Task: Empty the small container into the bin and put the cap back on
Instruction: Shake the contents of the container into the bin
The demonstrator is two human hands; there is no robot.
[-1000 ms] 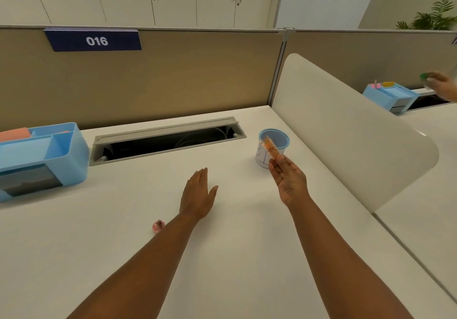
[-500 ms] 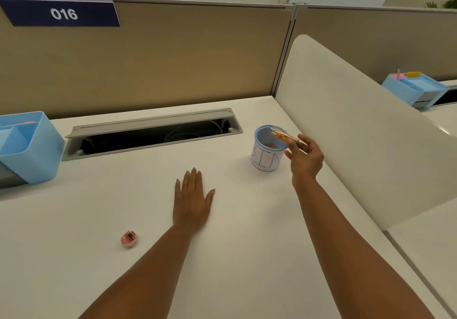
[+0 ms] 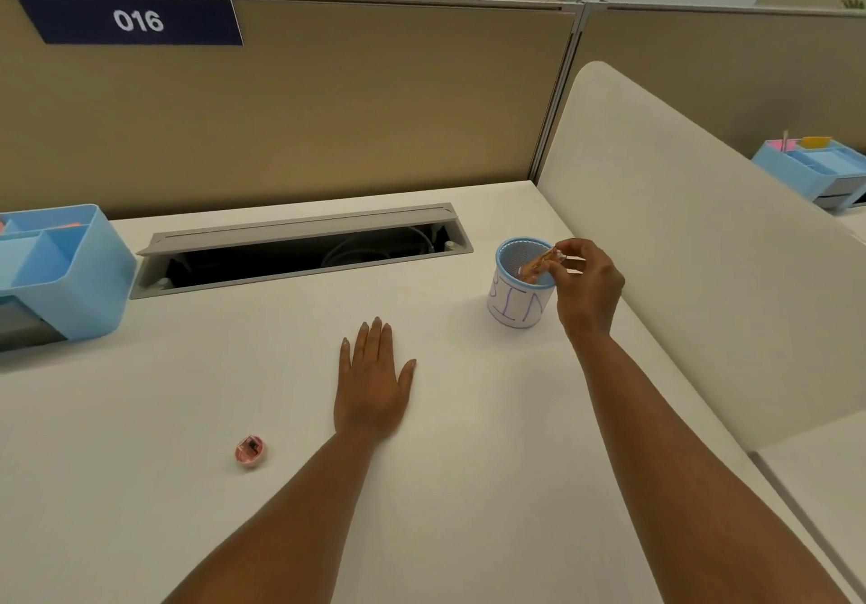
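At far left we see a blue organiser (image 3: 61, 270) on the white surface (image 3: 468, 486). A small pink cap (image 3: 250, 451) lies alone nearer us, apart from our left hand (image 3: 372, 385), which rests flat, fingers spread straight, holding nothing. Further right our right hand (image 3: 588, 284) has its grip pinched around the small container (image 3: 539, 266), tilted mouth-down over the rim of the blue-rimmed bin (image 3: 518, 306) beside the white divider (image 3: 703, 252).

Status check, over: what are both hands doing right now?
Right hand tipping small container over bin. Left hand flat on desk, empty. Pink cap still off. Nothing blocking.
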